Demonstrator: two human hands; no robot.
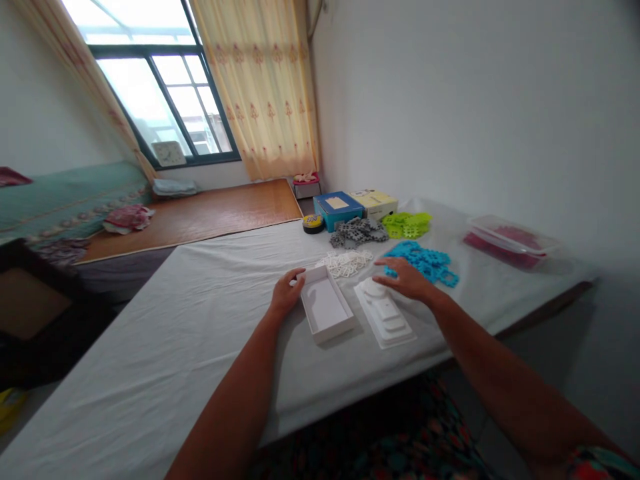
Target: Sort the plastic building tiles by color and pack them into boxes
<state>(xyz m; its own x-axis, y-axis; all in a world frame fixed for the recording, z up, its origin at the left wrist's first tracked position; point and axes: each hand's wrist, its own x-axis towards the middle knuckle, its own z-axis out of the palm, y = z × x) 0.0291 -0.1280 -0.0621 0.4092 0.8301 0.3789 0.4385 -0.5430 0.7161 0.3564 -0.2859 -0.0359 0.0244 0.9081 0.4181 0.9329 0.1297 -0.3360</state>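
An open white cardboard box (327,303) lies on the table in front of me, with its inside facing up. My left hand (287,291) grips the box at its far left corner, fingers and thumb closed about the wall. To the right of the box lies a white moulded plastic tray (385,313), its raised shapes upward. Over the tray's far end is my right hand (406,279), fingers stretched and apart; I cannot tell whether the thumb touches the tray. Blue plastic linking pieces (423,260) lie just beyond that hand, and a heap of white pieces (345,263) is behind the box.
Grey pieces (357,231) and lime-green pieces (407,225) lie farther back, before a blue box (339,208) and a yellow box (375,202). A round black-and-yellow container (313,224) stands beside them. At right, a clear lidded container (510,241) holds dark pink pieces near the wall.
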